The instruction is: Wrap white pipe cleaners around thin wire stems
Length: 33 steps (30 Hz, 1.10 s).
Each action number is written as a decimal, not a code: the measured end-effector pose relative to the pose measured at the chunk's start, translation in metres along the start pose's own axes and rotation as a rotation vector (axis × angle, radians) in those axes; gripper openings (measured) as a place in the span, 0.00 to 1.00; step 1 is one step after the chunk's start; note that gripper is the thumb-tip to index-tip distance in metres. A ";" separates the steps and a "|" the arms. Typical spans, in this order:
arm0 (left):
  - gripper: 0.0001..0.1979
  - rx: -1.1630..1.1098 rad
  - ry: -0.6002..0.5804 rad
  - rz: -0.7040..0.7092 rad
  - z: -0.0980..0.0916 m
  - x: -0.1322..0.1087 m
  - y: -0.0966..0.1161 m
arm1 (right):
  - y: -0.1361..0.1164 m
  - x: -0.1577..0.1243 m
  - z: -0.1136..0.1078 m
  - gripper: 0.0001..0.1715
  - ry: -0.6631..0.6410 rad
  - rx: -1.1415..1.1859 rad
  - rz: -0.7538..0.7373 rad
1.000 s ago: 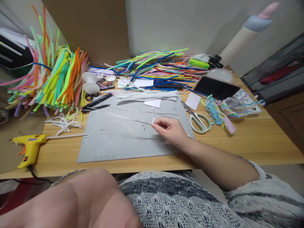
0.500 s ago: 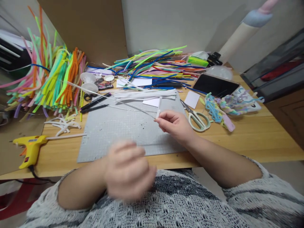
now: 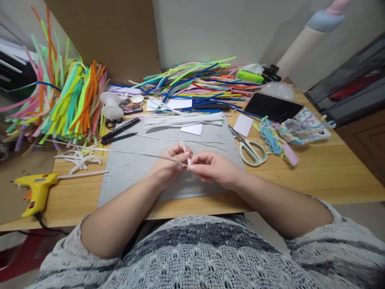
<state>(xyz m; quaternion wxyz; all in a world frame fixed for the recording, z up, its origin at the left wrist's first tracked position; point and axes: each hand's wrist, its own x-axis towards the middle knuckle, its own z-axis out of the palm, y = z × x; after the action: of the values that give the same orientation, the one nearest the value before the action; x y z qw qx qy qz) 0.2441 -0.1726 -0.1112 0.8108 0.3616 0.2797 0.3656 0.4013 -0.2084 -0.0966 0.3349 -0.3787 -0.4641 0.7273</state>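
Over the grey cutting mat [image 3: 126,176], my two hands meet at a short white pipe cleaner [image 3: 182,146]. My left hand [image 3: 168,165] is closed, its thumb pressing the strip's middle against the fingers. My right hand [image 3: 215,167] pinches the strip's lower end between thumb and fingers. From that spot a long thin silver wire [image 3: 135,154] runs off to the left, past the mat's edge. Separate lengths of wire [image 3: 177,139] lie on the mat beyond my hands. The wire's end between my fingertips is hidden.
Scissors [image 3: 252,153] lie at the mat's right, below a white card [image 3: 243,125]. White pipe cleaners [image 3: 186,120] and black markers [image 3: 120,131] lie along its far side. A yellow glue gun [image 3: 37,190] rests at left, near coloured pipe-cleaner bundles [image 3: 72,100]. A phone [image 3: 272,107] leans at right.
My left hand, blurred and near my body before, has reached forward and taken hold of the white pipe cleaner. My right hand has come slightly left and down, and the wire now slants lower.
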 end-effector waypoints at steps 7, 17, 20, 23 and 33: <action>0.12 0.011 0.067 -0.132 -0.006 0.003 -0.006 | 0.001 0.001 -0.008 0.14 0.064 0.166 -0.059; 0.05 1.066 0.192 0.659 -0.005 -0.010 -0.004 | 0.006 0.004 -0.016 0.10 0.591 -0.576 -0.432; 0.01 1.282 0.098 0.899 -0.007 -0.012 -0.003 | 0.007 0.000 -0.017 0.10 0.597 -0.999 -0.511; 0.02 1.411 0.111 1.033 -0.009 -0.013 0.001 | 0.007 -0.003 -0.016 0.13 0.501 -1.338 -0.542; 0.02 1.695 0.311 1.049 -0.009 -0.012 0.009 | 0.015 -0.007 -0.004 0.16 0.313 -1.559 -0.655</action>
<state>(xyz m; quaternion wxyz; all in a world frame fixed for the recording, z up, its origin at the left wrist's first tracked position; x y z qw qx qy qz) 0.2270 -0.1739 -0.1071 -0.0223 0.8444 0.3557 0.3999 0.4060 -0.2175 -0.1100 0.2322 -0.4435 -0.8657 0.0069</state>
